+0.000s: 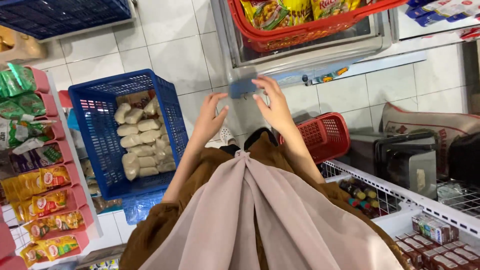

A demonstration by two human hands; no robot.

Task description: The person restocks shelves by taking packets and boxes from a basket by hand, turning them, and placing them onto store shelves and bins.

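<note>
My left hand hangs open in front of me with fingers spread, holding nothing, just below the corner of a chest freezer. My right hand is also open, its fingertips at or very near the freezer's blue-grey corner. A red shopping basket full of yellow snack packets rests on the freezer's glass lid. A beige headscarf and brown dress fill the lower middle of the view.
A blue crate of pale bagged goods stands on the white tiled floor at left. Pink shelves with sachets line the far left. A small red basket, a white wire rack with bottles and boxes, and a sack lie at right.
</note>
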